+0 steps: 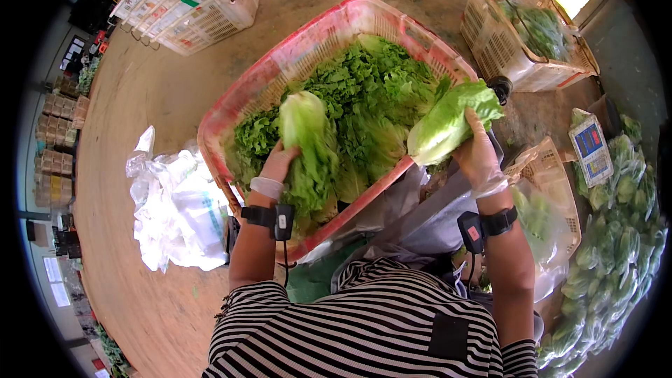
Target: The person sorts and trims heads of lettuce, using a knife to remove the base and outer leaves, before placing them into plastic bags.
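Note:
My left hand [279, 164], in a thin clear glove, grips a head of leafy lettuce [310, 142], its pale base pointing away from me. That head is over the left part of a large red-rimmed plastic crate [273, 71]. With my right hand [476, 155], also gloved, I hold a second lettuce head [451, 121] above the crate's right corner. Its pale base points toward the lower left. More green lettuce [362, 79] fills the crate between my hands, with some leaves hidden under the left head.
White plastic bags [178, 210] lie left of the crate. Stacked white crates [210, 16] stand at the far left, a crate with bagged greens [541, 26] at the far right. Right of me are a beige basket [559, 194], a digital scale [591, 149] and piled bagged greens [604, 268].

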